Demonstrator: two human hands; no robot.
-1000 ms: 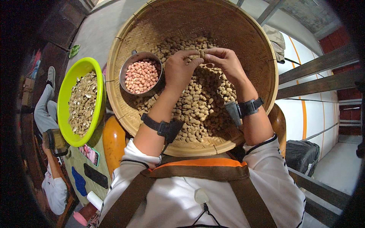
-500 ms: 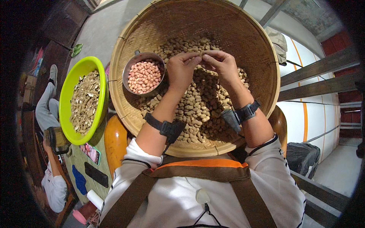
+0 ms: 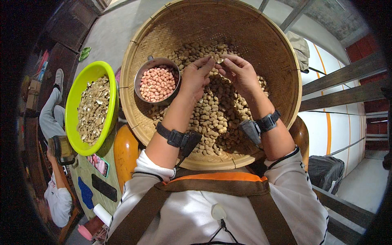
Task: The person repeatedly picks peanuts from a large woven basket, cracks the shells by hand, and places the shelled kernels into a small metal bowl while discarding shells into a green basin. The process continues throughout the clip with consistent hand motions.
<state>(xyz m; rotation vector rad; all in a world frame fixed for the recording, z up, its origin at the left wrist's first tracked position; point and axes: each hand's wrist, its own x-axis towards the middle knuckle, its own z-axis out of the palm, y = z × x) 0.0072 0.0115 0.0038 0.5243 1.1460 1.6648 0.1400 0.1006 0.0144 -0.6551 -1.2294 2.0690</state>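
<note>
other person: in grey trousers and a white top (image 3: 58, 202), beyond the bench (image 3: 79, 170)
bench: a blue pad (image 3: 85, 194), a phone with a lit screen (image 3: 98, 165) and a dark phone (image 3: 104, 187) lie on it
green bowl (image 3: 113, 116): filled with broken shells (image 3: 94, 108), just beside the woven basket (image 3: 136, 116)
metal pan (image 3: 158, 83): inside the basket at its left, full of shelled pink kernels
left hand (image 3: 195, 77): over the basket, thumb and fingers (image 3: 205, 62) pinched nearly together; cannot tell whether anything is between them
unshelled peanuts (image 3: 208, 108): heaped in the basket, under and below both hands
peanut shell (image 3: 221, 61): a pale piece at the right hand's fingertips, between the two hands
right hand (image 3: 241, 73): over the basket, thumb and forefinger closed on the peanut shell
black bag (image 3: 325, 171): well apart from the basket, at lower right
</note>
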